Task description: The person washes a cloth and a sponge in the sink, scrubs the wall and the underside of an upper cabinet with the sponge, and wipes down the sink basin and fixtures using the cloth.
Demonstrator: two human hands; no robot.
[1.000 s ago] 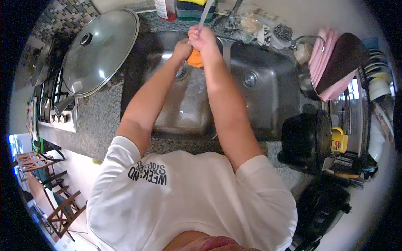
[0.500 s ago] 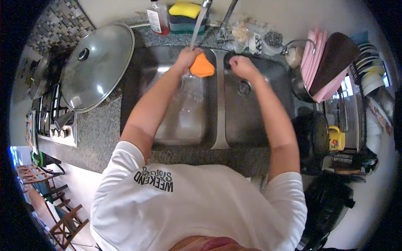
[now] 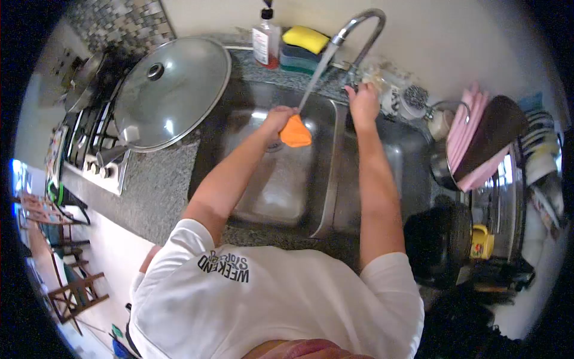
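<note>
Arms (image 3: 382, 185) outstretched, left hand (image 3: 280, 121) gripping cloth (image 3: 296, 133) (orange)

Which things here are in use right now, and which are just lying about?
In use: orange cloth in the left hand, under running water; faucet, right hand near its base; sink.
Lying about: glass lid, bottle, yellow sponge, yellow mug, pink cloth.

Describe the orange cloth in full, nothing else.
The orange cloth is small, plain and bright, of a soft-looking fabric. Its top is bunched in the left hand, and the loose part flares out below over the left basin. The stream of water comes down at its gathered top, beside the fingers. How wet it is, I cannot tell.
</note>
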